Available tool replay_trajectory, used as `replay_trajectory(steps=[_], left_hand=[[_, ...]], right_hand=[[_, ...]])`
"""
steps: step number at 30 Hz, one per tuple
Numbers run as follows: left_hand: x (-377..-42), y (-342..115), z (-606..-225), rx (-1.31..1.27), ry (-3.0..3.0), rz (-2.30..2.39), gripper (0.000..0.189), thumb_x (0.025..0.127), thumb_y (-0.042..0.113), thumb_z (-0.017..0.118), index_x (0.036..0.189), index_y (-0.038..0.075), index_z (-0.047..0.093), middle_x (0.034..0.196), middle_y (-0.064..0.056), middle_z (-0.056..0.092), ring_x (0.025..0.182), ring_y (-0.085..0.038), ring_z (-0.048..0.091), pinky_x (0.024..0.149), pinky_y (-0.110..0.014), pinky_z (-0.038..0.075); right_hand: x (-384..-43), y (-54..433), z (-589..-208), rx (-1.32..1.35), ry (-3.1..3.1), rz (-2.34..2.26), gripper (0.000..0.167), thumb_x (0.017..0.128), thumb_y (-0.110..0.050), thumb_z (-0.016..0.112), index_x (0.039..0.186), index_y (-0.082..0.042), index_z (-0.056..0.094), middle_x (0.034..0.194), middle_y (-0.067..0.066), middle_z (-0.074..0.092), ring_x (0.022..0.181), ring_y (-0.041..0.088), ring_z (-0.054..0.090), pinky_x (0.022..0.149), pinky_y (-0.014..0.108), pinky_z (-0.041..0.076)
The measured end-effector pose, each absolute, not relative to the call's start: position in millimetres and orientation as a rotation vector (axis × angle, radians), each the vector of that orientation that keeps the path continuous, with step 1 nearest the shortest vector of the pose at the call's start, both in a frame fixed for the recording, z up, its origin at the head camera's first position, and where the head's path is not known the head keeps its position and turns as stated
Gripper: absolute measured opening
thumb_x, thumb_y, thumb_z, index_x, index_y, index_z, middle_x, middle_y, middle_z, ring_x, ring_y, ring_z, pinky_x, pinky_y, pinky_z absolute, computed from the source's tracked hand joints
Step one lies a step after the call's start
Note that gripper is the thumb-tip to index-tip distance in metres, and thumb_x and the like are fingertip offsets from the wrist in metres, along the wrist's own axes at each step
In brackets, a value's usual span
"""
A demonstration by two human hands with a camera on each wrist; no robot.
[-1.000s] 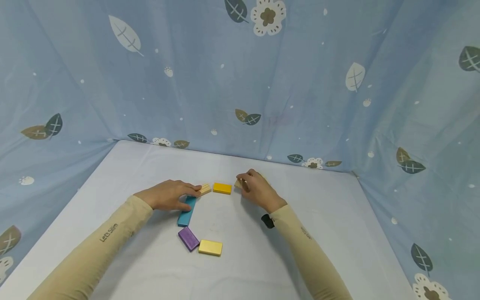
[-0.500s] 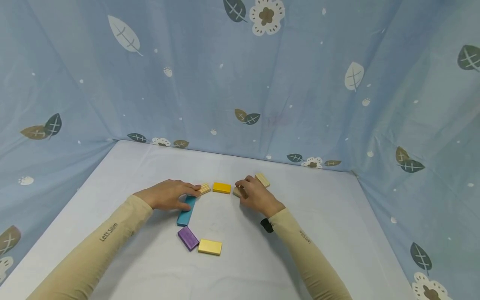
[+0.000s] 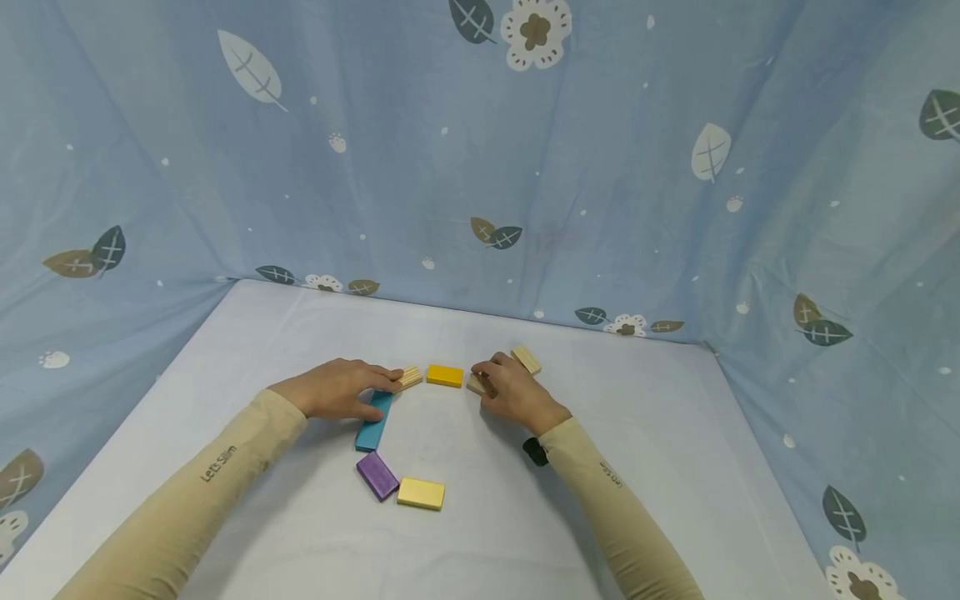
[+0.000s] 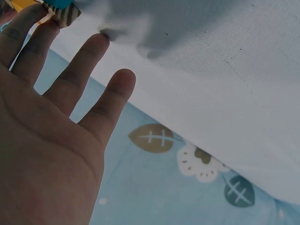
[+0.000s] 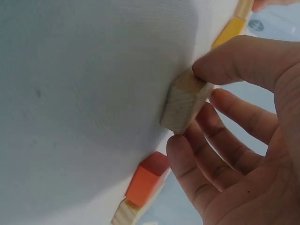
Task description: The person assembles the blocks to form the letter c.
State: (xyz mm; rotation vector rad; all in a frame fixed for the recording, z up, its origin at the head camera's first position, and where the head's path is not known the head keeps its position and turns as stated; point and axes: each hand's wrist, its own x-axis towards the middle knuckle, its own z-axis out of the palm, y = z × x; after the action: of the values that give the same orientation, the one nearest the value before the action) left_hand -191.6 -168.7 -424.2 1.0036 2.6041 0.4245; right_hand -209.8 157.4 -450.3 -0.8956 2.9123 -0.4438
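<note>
In the head view, my left hand [image 3: 336, 389] rests with fairly straight fingers on a striped wooden block [image 3: 410, 378], its thumb on a flat blue block [image 3: 372, 423]. The left wrist view shows the fingertips touching the striped block [image 4: 65, 15] at the top edge. My right hand [image 3: 517, 393] holds a plain wooden block [image 3: 476, 384] lying on the white cloth, thumb at one end and fingers along its side and far end. The right wrist view shows this wooden block [image 5: 180, 105] more fully. Between the hands lies a yellow-orange block [image 3: 445, 376].
Nearer me lie a purple block [image 3: 377, 476] and a pale yellow block [image 3: 421, 493], end to end with the blue one in a curve. Beyond the right hand is another wooden block [image 3: 526, 359]. An orange block [image 5: 145, 180] beside it shows in the right wrist view.
My right hand has shifted slightly toward me with its wooden block, uncovering more of the wooden block beyond. The left hand stays where it was.
</note>
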Motion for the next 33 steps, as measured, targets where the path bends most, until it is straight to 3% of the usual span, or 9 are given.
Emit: replay_trajectory(steps=[6, 9, 13, 21, 33], left_hand=[[-191, -169, -424, 1.010, 2.607, 0.424, 0.053, 0.094, 0.032, 0.074, 0.141, 0.011, 0.062, 0.155, -0.004, 0.047, 0.138, -0.037, 0.046, 0.112, -0.060, 0.036], [-191, -169, -424, 1.017, 2.610, 0.429, 0.052, 0.094, 0.032, 0.074, 0.141, 0.011, 0.062, 0.155, -0.004, 0.048, 0.138, -0.037, 0.047, 0.112, -0.060, 0.036], [-191, -170, -425, 1.018, 2.610, 0.433, 0.052, 0.094, 0.032, 0.074, 0.140, 0.011, 0.062, 0.155, -0.005, 0.048, 0.138, -0.037, 0.046, 0.112, -0.060, 0.036], [-190, -170, -424, 1.010, 2.604, 0.443, 0.053, 0.094, 0.033, 0.074, 0.141, 0.011, 0.062, 0.155, -0.005, 0.047, 0.138, -0.037, 0.046, 0.112, -0.060, 0.036], [-192, -169, -425, 1.010, 2.599, 0.448, 0.053, 0.094, 0.032, 0.074, 0.141, 0.011, 0.062, 0.155, -0.005, 0.047, 0.139, -0.037, 0.046, 0.113, -0.060, 0.035]], right_hand=[[-211, 166, -443, -0.816, 2.870, -0.625, 0.044, 0.090, -0.011, 0.076, 0.132, -0.006, 0.065, 0.118, 0.010, 0.061, 0.102, 0.022, 0.062, 0.088, 0.034, 0.055], [-214, 171, -439, -0.764, 2.880, -0.695, 0.042, 0.093, -0.014, 0.074, 0.133, -0.006, 0.065, 0.117, 0.011, 0.062, 0.098, 0.024, 0.062, 0.084, 0.034, 0.055], [-215, 172, -438, -0.717, 2.875, -0.722, 0.041, 0.094, -0.016, 0.073, 0.133, -0.007, 0.065, 0.116, 0.009, 0.062, 0.094, 0.023, 0.060, 0.081, 0.033, 0.054], [-212, 165, -447, -0.758, 2.825, -0.700, 0.039, 0.092, -0.011, 0.075, 0.130, -0.006, 0.066, 0.113, 0.009, 0.062, 0.101, 0.022, 0.064, 0.087, 0.032, 0.057], [-209, 162, -450, -0.733, 2.843, -0.657, 0.038, 0.091, -0.015, 0.077, 0.128, -0.007, 0.069, 0.110, 0.006, 0.061, 0.094, 0.015, 0.060, 0.081, 0.028, 0.055]])
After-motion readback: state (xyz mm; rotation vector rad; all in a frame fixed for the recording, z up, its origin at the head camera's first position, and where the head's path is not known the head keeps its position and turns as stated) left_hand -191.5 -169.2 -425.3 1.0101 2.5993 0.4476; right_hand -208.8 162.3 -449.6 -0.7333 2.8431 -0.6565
